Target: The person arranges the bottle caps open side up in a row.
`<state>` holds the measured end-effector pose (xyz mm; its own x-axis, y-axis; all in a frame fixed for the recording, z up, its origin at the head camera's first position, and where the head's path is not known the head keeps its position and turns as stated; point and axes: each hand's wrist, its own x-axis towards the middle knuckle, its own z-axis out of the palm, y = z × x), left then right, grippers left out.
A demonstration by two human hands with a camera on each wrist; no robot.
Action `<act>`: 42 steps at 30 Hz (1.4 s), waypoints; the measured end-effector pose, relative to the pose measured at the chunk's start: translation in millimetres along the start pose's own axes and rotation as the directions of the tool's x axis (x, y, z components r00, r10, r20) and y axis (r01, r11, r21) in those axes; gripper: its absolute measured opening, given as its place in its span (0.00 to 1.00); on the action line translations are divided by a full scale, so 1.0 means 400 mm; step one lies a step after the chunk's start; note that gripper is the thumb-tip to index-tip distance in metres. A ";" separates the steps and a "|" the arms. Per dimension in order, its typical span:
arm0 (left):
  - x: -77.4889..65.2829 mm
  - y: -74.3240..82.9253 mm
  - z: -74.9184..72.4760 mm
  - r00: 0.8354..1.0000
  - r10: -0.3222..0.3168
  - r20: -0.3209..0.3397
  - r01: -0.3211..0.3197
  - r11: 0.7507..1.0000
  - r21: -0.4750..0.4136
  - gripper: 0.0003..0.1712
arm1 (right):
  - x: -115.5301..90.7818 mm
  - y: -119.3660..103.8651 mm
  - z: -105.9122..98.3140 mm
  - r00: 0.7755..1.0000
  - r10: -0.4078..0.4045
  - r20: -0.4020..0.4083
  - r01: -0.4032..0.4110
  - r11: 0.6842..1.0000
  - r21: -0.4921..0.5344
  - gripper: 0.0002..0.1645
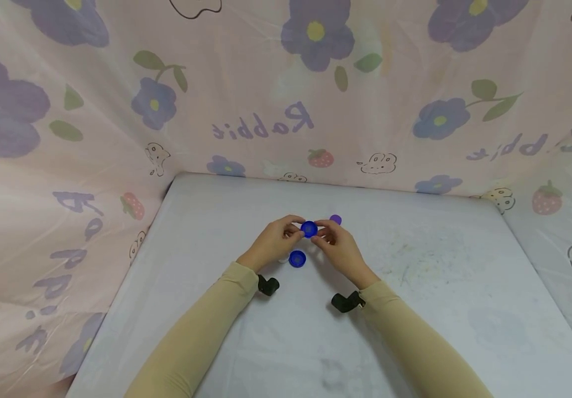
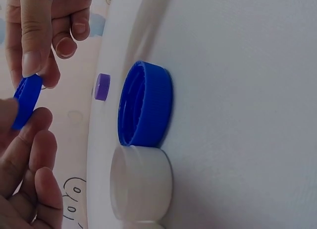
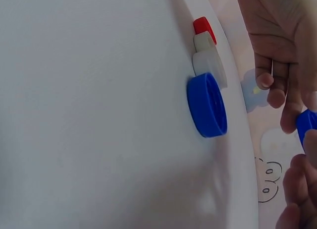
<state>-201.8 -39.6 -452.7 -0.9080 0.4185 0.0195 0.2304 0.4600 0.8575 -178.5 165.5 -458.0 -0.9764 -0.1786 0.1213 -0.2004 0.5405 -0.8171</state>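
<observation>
Small blue cap is held off the table, between both hands, above the middle of the far half of the surface. Left hand pinches its left edge with thumb and fingertips curled in; right hand pinches the opposite edge the same way. Cap is on edge, its open side toward the head camera.

Just below the held cap, a larger blue cap lies on the table, open side up, ribbed inside visible in the left wrist view. Touching it on the left side: a white cap, mostly hidden by the left hand in the head view. Right wrist view shows 2 more pieces in line beyond it: another white cap, then a red cap.

A purple cap sits on the table just beyond the right hand, apart from the rest.

Both forearms in beige sleeves. Floral pink sheet walls the table on 3 sides.
</observation>
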 end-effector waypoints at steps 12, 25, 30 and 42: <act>0.002 -0.001 0.014 0.999 -0.019 0.045 0.016 0.998 0.056 0.22 | -0.009 0.015 -0.008 0.999 0.001 0.041 0.001 0.999 -0.037 0.21; -0.011 -0.012 0.055 0.984 0.100 0.150 -0.156 0.890 0.428 0.23 | -0.053 0.058 -0.027 0.968 0.103 0.229 -0.096 0.995 -0.041 0.28; -0.017 -0.015 0.064 0.979 0.103 0.174 -0.177 0.851 0.495 0.25 | -0.062 0.067 -0.024 0.968 0.099 0.233 -0.085 0.994 -0.070 0.28; -0.019 -0.022 0.071 0.977 0.070 0.199 -0.167 0.833 0.527 0.26 | -0.063 0.075 -0.017 0.972 0.077 0.223 -0.052 0.992 -0.115 0.25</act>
<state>-186.9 -24.7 -474.9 -0.8018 0.5972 -0.0232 0.5282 0.7262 0.4400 -160.3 191.9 -481.5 -0.9465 -0.3150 -0.0705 -0.1570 0.6403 -0.7519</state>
